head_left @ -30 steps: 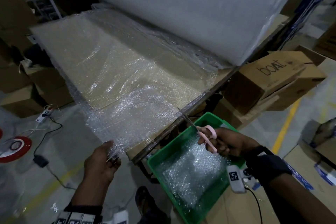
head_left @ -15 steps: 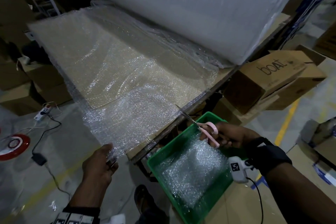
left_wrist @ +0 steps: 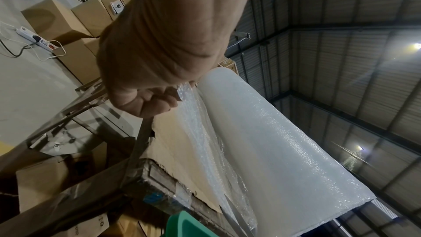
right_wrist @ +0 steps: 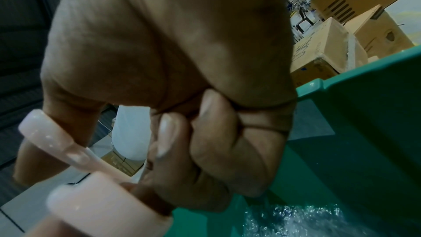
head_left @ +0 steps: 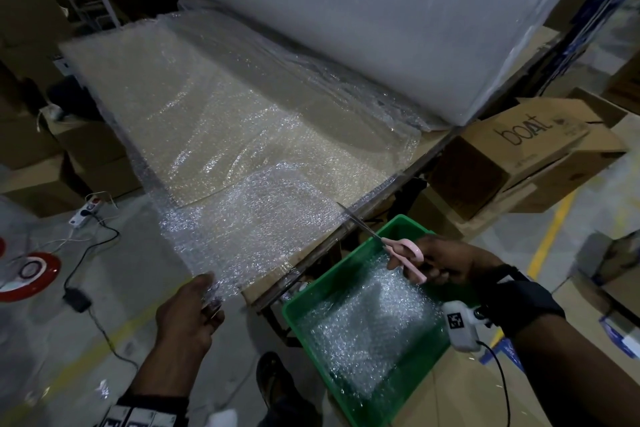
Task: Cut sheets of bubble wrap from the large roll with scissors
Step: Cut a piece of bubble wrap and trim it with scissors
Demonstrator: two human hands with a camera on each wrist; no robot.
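Observation:
A huge white bubble wrap roll (head_left: pixel 363 17) lies across the back of the table, also seen as the roll (left_wrist: pixel 273 143) from below. Its unrolled sheet (head_left: pixel 242 163) covers the cardboard-topped table and hangs past the near corner. My left hand (head_left: pixel 194 312) pinches the sheet's near corner, fingers (left_wrist: pixel 145 104) curled on the plastic. My right hand (head_left: pixel 446 262) holds pink-handled scissors (head_left: pixel 403 251), their blades pointing at the sheet's right edge by the table rim. The handle loops (right_wrist: pixel 56 140) sit round my thumb and fingers.
A green crate (head_left: pixel 346 274) with cut bubble wrap inside stands below my right hand. Cardboard boxes (head_left: pixel 526 149) sit right of the table and more to the left. A power strip (head_left: pixel 85 211) and cables lie on the floor at left. My foot (head_left: pixel 273 378) shows below.
My right hand has carried the scissors up and forward, so the blade tips now reach the sheet's right edge. The left hand keeps its pinch on the corner.

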